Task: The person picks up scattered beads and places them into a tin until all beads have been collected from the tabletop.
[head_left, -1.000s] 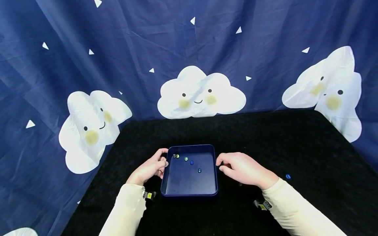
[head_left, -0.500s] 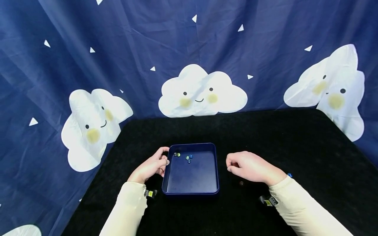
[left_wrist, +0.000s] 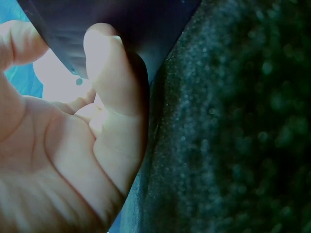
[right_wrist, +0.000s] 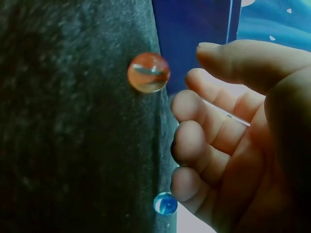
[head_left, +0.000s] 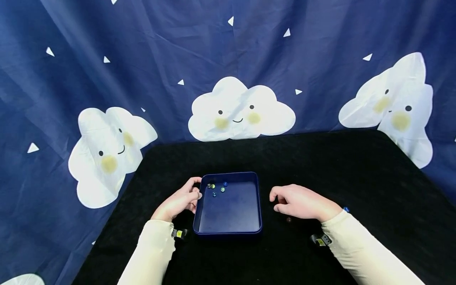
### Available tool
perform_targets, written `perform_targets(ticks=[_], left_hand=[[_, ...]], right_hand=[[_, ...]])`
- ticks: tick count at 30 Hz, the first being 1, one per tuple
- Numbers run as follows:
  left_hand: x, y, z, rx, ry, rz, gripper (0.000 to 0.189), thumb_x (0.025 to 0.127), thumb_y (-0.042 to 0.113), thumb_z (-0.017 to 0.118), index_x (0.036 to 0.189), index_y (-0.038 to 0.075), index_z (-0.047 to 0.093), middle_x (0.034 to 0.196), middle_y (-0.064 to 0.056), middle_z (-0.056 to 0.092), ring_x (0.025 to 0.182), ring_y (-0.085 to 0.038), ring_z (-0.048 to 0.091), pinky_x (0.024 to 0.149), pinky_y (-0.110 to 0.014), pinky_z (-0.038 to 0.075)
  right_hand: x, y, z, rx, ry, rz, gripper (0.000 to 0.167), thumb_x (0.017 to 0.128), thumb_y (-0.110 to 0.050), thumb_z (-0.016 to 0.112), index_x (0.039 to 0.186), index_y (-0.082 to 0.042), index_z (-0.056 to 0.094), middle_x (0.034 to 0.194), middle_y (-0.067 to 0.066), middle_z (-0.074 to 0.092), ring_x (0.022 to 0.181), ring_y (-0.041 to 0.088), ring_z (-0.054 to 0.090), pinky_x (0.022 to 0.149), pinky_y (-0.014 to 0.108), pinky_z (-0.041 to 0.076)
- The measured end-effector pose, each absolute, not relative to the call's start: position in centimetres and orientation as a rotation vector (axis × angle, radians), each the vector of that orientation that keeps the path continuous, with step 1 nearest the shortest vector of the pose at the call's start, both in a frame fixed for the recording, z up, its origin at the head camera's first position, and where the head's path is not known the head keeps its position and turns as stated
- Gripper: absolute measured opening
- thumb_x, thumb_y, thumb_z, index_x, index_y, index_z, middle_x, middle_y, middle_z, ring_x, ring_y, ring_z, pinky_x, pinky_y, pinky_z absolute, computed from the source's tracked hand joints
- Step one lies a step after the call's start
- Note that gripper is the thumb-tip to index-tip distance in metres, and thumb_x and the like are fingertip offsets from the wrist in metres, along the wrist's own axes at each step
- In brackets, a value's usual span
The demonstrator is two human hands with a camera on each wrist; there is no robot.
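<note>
A square dark blue tray [head_left: 229, 215] lies on the black cloth, and my left hand [head_left: 179, 201] grips its left wall between thumb and fingers. Inside the tray, near the back left, are several glass marbles, among them a blue marble [head_left: 225, 184] and a green one [head_left: 222, 189]. To the right of the tray hovers my right hand [head_left: 301, 201], fingers loosely bent and holding nothing. An orange marble [right_wrist: 148, 73] lies on the cloth close to its fingertips. Another loose marble, a blue one [right_wrist: 165, 204], shows beyond the little finger in the right wrist view.
Black cloth [head_left: 313, 158] covers the table. Behind it hangs a dark blue curtain [head_left: 160, 51] printed with white clouds [head_left: 242, 111] and triangles. A small device is strapped at each wrist.
My right hand has drawn away from the tray's right edge, and its thumb and fingers have parted. Marbles in the tray have rolled toward the back left. The left hand keeps its grip.
</note>
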State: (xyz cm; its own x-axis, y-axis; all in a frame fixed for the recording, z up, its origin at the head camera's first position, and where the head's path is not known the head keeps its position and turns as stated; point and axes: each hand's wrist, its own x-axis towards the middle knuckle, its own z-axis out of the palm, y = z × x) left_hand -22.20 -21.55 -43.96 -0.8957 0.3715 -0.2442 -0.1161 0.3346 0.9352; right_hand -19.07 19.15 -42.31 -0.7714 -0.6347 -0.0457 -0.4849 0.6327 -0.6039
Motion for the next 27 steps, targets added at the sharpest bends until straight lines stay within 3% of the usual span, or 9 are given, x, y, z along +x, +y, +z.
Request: perform_targets(ticks=[7,14,21,27], left_hand=[[-22.0,-21.7,-43.6,0.235,2.179,1.581,0.055,0.095,0.008,0.053,0.145,0.012,0.032,0.081,-0.009,0.047,0.065,-0.022,0.052,0.057,-0.032,0.053],[-22.2,-21.8,-43.5,0.222,2.201,1.557,0.056,0.096,0.009,0.056,0.146,0.012,0.032,0.082,-0.009,0.047,0.066,-0.024,0.053,0.058,-0.034,0.053],[-22.3,-21.9,-43.6,0.204,2.199,1.557,0.056,0.096,0.008,0.056,0.146,0.012,0.032,0.081,-0.009,0.047,0.066,-0.024,0.053,0.057,-0.034,0.053],[-22.0,-21.7,-43.4,0.217,2.196,1.568,0.055,0.095,0.007,0.055,0.146,0.012,0.032,0.081,-0.009,0.046,0.066,-0.023,0.052,0.057,-0.033,0.052]], right_hand=[[-19.4,19.2,-42.5,-0.888,2.594,-0.83,0.015,0.095,-0.018,0.068,0.107,-0.023,0.062,0.073,-0.013,0.057,0.059,0.002,0.063,0.065,0.029,0.049],[-20.0,21.2,-41.5,-0.845,2.807,-0.738,0.016,0.087,-0.014,0.072,0.099,-0.022,0.065,0.069,-0.015,0.052,0.058,0.003,0.05,0.062,0.03,0.046],[-20.2,22.6,-41.9,-0.709,2.655,-0.715,0.018,0.086,-0.006,0.071,0.093,-0.019,0.06,0.069,-0.007,0.054,0.047,0.01,0.056,0.064,0.033,0.048],[-20.3,22.8,-42.2,-0.712,2.7,-0.703,0.019,0.086,-0.004,0.067,0.089,-0.02,0.059,0.074,-0.006,0.054,0.05,0.01,0.054,0.063,0.033,0.047]])
